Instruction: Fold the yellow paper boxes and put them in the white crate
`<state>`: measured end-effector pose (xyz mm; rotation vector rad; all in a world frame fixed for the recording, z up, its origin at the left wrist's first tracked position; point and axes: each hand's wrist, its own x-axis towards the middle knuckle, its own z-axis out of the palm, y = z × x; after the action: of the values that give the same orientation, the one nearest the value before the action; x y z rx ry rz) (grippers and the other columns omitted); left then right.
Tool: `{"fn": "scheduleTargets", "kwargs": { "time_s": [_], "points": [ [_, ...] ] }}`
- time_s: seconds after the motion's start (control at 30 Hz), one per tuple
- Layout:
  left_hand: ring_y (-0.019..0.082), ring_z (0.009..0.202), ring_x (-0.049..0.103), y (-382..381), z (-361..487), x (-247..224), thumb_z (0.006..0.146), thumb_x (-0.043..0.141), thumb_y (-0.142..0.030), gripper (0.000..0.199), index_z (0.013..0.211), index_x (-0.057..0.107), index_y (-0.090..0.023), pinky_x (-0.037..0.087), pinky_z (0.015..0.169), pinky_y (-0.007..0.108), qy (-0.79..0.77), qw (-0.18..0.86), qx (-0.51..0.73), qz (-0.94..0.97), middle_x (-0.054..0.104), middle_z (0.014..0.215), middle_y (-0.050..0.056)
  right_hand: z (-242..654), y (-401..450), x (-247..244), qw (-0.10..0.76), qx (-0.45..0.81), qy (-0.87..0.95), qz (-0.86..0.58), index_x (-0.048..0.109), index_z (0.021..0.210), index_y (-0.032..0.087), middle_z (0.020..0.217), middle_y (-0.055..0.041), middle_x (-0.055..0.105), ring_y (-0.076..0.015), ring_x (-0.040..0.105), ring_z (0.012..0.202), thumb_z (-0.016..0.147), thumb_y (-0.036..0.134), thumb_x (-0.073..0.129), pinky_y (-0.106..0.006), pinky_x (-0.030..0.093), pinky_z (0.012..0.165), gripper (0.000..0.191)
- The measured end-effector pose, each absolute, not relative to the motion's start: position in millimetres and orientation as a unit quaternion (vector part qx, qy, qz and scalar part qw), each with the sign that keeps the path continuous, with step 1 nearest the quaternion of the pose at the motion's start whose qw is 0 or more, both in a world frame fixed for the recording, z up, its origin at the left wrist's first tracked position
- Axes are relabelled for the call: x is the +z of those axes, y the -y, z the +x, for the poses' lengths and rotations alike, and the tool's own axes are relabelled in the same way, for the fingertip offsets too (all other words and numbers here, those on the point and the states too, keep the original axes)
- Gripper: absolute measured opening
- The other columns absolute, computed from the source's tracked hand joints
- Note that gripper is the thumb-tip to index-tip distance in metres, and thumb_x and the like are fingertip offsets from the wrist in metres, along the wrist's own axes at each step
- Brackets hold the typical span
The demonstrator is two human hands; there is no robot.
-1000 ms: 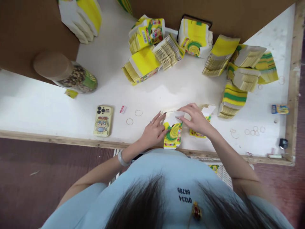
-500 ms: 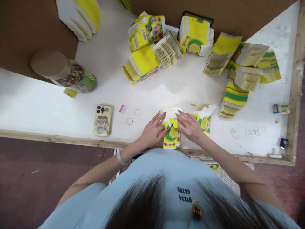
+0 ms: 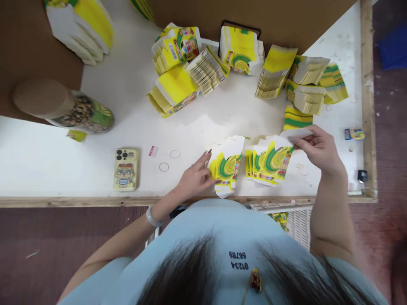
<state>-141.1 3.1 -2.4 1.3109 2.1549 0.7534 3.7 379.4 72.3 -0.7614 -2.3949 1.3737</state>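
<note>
My left hand rests at the left edge of a small pile of flat yellow and green printed cartons, thumb and index finger spread apart against it. The pile's white flaps point away from me. Over to the right, my right hand pinches the white flap of another flat carton. That carton is slightly raised and tilted over a fanned row of similar cartons. Both groups lie near the table's front edge.
Behind are bundles of folded cartons and more stacks at right. A phone, rubber bands and a jar are at left. A wooden rim edges the table.
My right hand has left the pile by my left hand, moved right and taken a carton by its flap. My left hand stays by its pile. The view has shifted.
</note>
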Motion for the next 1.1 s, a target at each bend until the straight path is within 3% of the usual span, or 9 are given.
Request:
{"fn": "scheduleTargets", "kwargs": {
  "time_s": [0.07, 0.13, 0.27, 0.37, 0.5, 0.67, 0.8, 0.93, 1.1],
  "points": [
    [0.033, 0.159, 0.033, -3.8, -143.0, -0.9, 0.097, 0.059, -0.055, 0.042, 0.075, 0.063, -0.019, 0.048, 0.122, 0.048, -0.789, 0.264, 0.278, 0.481, 0.031, 0.172, 0.011, 2.1, -393.6, 76.6, 0.026, 0.451, 0.860, -0.238, 0.070, 0.092, 0.024, 0.076, -0.0023, 0.073, -0.0228, 0.069, 0.068, 0.077, 0.066, 0.078, -0.038, 0.060, 0.062, 0.045],
    [0.032, 0.160, 0.031, -3.8, -143.7, -0.3, 0.097, 0.060, -0.055, 0.041, 0.077, 0.063, -0.019, 0.045, 0.124, 0.047, -0.785, 0.268, 0.280, 0.484, 0.029, 0.173, 0.011, -4.8, -390.3, 74.7, -0.027, 0.360, 0.907, -0.216, 0.072, 0.094, 0.022, 0.082, -0.0066, 0.075, -0.0268, 0.070, 0.075, 0.081, 0.071, 0.072, -0.044, 0.059, 0.070, 0.051],
    [0.031, 0.159, 0.031, -1.8, -141.6, -2.4, 0.097, 0.062, -0.052, 0.037, 0.080, 0.065, -0.020, 0.046, 0.123, 0.048, -0.780, 0.254, 0.293, 0.491, 0.032, 0.172, 0.011, -25.5, -343.2, 57.6, 0.052, 0.156, 0.970, -0.178, 0.071, 0.118, 0.016, 0.103, -0.0170, 0.076, -0.0374, 0.068, 0.101, 0.095, 0.063, 0.059, -0.058, 0.053, 0.094, 0.054],
    [0.032, 0.159, 0.033, -0.3, -140.8, -4.9, 0.096, 0.064, -0.050, 0.034, 0.080, 0.066, -0.020, 0.048, 0.122, 0.048, -0.781, 0.243, 0.300, 0.490, 0.032, 0.172, 0.010, -40.4, -300.4, 39.3, 0.040, 0.175, 0.975, -0.129, 0.059, 0.141, 0.012, 0.118, -0.0209, 0.075, -0.0396, 0.066, 0.117, 0.101, 0.056, 0.051, -0.059, 0.051, 0.102, 0.060],
    [0.030, 0.158, 0.034, -1.3, -141.3, -6.9, 0.098, 0.063, -0.045, 0.030, 0.081, 0.069, -0.020, 0.047, 0.124, 0.047, -0.777, 0.249, 0.304, 0.491, 0.033, 0.172, 0.007, -55.1, -265.7, 21.7, -0.045, 0.254, 0.961, -0.097, 0.049, 0.151, 0.013, 0.143, -0.0206, 0.066, -0.0361, 0.065, 0.128, 0.107, 0.044, 0.040, -0.054, 0.054, 0.104, 0.055],
    [0.025, 0.158, 0.036, -4.6, -136.8, -8.0, 0.105, 0.050, -0.037, 0.038, 0.078, 0.069, -0.020, 0.049, 0.122, 0.041, -0.790, 0.246, 0.302, 0.473, 0.039, 0.169, 0.006, -64.6, -249.4, 21.1, -0.056, 0.247, 0.966, -0.050, 0.059, 0.143, 0.017, 0.141, -0.0169, 0.069, -0.0332, 0.065, 0.130, 0.106, 0.036, 0.043, -0.051, 0.055, 0.106, 0.044],
    [0.025, 0.157, 0.038, -4.9, -132.3, -10.2, 0.105, 0.049, -0.040, 0.042, 0.076, 0.068, -0.018, 0.051, 0.119, 0.040, -0.800, 0.233, 0.290, 0.471, 0.040, 0.168, 0.009, -66.5, -247.4, 33.7, -0.030, 0.251, 0.967, -0.044, 0.068, 0.128, 0.019, 0.131, -0.0141, 0.074, -0.0325, 0.069, 0.119, 0.104, 0.033, 0.050, -0.050, 0.056, 0.101, 0.033],
    [0.025, 0.155, 0.042, -4.4, -130.8, -12.8, 0.106, 0.047, -0.043, 0.044, 0.074, 0.065, -0.019, 0.055, 0.114, 0.040, -0.803, 0.222, 0.292, 0.470, 0.042, 0.168, 0.005, -65.5, -247.3, 48.1, -0.003, 0.290, 0.957, -0.010, 0.070, 0.108, 0.021, 0.115, -0.0119, 0.076, -0.0301, 0.068, 0.106, 0.102, 0.035, 0.056, -0.046, 0.055, 0.095, 0.020],
    [0.026, 0.154, 0.043, -5.2, -131.4, -12.5, 0.106, 0.047, -0.043, 0.045, 0.072, 0.065, -0.020, 0.058, 0.110, 0.043, -0.802, 0.223, 0.299, 0.467, 0.043, 0.167, 0.006, -78.0, -262.8, 48.4, -0.058, 0.285, 0.957, -0.006, 0.069, 0.100, 0.022, 0.102, -0.0100, 0.072, -0.0319, 0.058, 0.108, 0.092, 0.037, 0.073, -0.047, 0.053, 0.092, 0.018]
  ]
}}
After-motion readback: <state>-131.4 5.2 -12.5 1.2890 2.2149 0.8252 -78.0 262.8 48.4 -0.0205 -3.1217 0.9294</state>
